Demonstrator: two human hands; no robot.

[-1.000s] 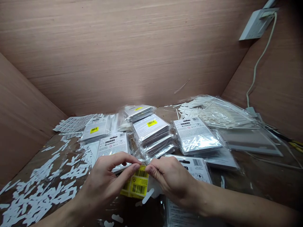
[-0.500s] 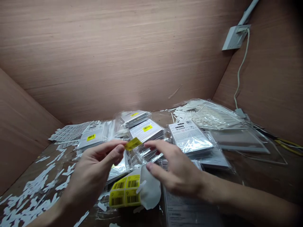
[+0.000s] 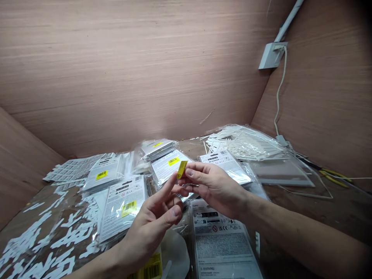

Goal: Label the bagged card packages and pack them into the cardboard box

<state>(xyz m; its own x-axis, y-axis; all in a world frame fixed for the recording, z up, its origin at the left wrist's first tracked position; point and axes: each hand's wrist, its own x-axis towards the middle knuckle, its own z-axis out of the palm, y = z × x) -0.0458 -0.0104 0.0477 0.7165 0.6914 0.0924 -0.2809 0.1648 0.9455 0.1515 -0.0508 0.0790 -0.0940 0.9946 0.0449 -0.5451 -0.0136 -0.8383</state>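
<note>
A small yellow barcode label is pinched between the thumb and index finger of my right hand. My left hand is open, thumb apart; its index fingertip meets the label's left edge or sits just beside it. Partly hidden below my left hand is a sheet of yellow barcode labels with its pale backing. A plastic-wrapped package with printed text lies below my right hand. To the left, another wrapped package bears a yellow barcode label.
Stacked labelled packages stand at the back left, beside printed label sheets. White paper scraps cover the left of the table. A clear bag of white strips lies back right, near yellow-handled pliers and a cable.
The yellow label has passed from my left hand to my right. My left hand has loosened, its index finger extended. The view has shifted, showing more of the front packages.
</note>
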